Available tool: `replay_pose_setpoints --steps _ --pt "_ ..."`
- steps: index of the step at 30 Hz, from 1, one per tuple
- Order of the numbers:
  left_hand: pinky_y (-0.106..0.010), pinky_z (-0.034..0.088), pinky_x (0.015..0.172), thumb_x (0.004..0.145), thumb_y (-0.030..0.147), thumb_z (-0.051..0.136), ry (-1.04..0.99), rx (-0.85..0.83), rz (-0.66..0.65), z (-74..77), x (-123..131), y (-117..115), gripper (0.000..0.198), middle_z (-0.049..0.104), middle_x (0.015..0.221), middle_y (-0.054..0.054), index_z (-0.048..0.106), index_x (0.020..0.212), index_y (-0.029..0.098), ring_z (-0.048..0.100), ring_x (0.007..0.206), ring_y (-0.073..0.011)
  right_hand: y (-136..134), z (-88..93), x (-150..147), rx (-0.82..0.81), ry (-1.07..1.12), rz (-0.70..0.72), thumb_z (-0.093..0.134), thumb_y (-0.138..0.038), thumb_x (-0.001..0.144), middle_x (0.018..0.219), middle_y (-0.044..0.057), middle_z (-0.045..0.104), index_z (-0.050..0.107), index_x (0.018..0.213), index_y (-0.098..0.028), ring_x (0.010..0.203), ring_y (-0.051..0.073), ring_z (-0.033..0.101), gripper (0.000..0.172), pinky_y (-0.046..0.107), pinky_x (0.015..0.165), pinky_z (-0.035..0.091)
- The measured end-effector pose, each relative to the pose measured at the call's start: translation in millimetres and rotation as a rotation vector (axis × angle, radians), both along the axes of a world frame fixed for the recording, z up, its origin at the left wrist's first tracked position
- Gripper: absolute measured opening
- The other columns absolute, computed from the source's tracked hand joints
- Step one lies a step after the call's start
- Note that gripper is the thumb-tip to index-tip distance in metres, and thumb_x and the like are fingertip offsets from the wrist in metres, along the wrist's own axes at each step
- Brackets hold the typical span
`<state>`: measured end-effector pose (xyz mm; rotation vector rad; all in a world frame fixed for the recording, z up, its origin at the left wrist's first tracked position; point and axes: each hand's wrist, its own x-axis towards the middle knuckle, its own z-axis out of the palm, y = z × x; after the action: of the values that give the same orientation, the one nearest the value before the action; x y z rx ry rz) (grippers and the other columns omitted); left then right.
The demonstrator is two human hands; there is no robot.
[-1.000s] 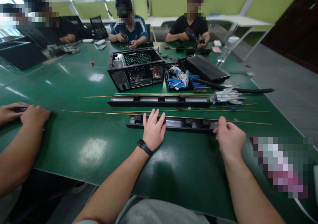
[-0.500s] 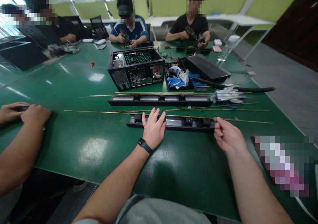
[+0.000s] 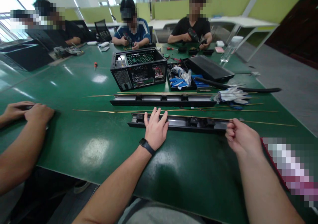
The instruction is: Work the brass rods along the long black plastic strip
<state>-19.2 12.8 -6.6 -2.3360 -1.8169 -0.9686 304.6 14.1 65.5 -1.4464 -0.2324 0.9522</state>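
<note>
A long black rail [image 3: 174, 122] with a silvery inside and dark blocks along it lies in front of me. Across its left part rests my left hand [image 3: 156, 131], fingers spread, a dark watch on its wrist. My right hand [image 3: 240, 134] is at the rail's right end, thumb and forefinger pinched on a thin brass-coloured rod [image 3: 269, 123]. The rod runs along the rail's upper edge and sticks out to the right beyond my hand. Just behind, a second similar rail [image 3: 161, 102] lies parallel, with more thin rods [image 3: 99, 95] on and beside it.
Behind the rails stand an open black computer case [image 3: 139, 71] and a tray of gloves [image 3: 181, 78]. White gloves [image 3: 233, 94] lie at the second rail's right end. A co-worker's hands [image 3: 37, 113] are at the left. Two people with power drills [image 3: 193, 35] sit opposite.
My right hand has moved to the right along with the pinched rod, whose right end now reaches further out. My left hand stays on the rail. The view has shifted slightly.
</note>
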Motion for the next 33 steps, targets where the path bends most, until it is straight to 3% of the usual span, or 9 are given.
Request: replay_pose_setpoints --steps 9,14,22,28,33 --pt "-0.081 0.028 0.157 0.122 0.027 0.067 0.007 0.007 0.004 1.6 -0.5 0.3 0.05 0.07 0.187 -0.019 0.081 0.17 0.03 0.055 0.185 -0.0424 -4.5 2.8 -11.7 -0.036 0.012 0.173 0.07 -0.014 0.123 0.07 -0.004 0.061 0.073 0.097 -0.019 0.039 0.005 0.039 0.027 0.015 0.033 0.025" --pt "-0.08 0.028 0.157 0.123 0.027 0.065 0.018 -0.003 -0.004 3.6 -2.0 0.7 0.049 0.069 0.188 -0.02 0.081 0.17 0.028 0.054 0.186 -0.0429 -2.5 5.6 -6.3 -0.039 0.05 0.11 0.064 -0.008 0.123 0.069 -0.006 0.056 0.073 0.097 -0.017 0.04 0.004 0.037 0.03 0.015 0.034 0.024" --pt "-0.081 0.03 0.156 0.123 0.027 0.065 0.012 0.021 -0.016 1.7 -3.4 1.7 0.05 0.071 0.186 -0.019 0.08 0.171 0.029 0.055 0.185 -0.0429 1.4 5.3 11.2 -0.031 0.039 -0.015 0.063 -0.014 0.126 0.07 -0.007 0.053 0.069 0.093 -0.02 0.042 0.005 0.036 0.034 0.016 0.037 0.025" --pt "-0.08 0.028 0.157 0.123 0.029 0.065 0.006 0.019 -0.02 1.7 -3.6 2.3 0.051 0.07 0.187 -0.019 0.08 0.171 0.03 0.054 0.186 -0.0429 -3.3 7.4 -5.9 -0.019 0.009 0.12 0.068 -0.015 0.123 0.069 -0.005 0.059 0.076 0.1 -0.018 0.043 0.006 0.035 0.026 0.016 0.034 0.022" --pt "-0.079 0.029 0.157 0.123 0.028 0.065 0.013 0.013 -0.013 3.8 -3.5 2.5 0.05 0.07 0.187 -0.02 0.081 0.17 0.028 0.054 0.186 -0.0435 -1.2 5.7 4.6 -0.023 0.013 0.086 0.065 -0.009 0.123 0.07 -0.007 0.055 0.072 0.096 -0.019 0.042 0.004 0.036 0.03 0.017 0.036 0.023"
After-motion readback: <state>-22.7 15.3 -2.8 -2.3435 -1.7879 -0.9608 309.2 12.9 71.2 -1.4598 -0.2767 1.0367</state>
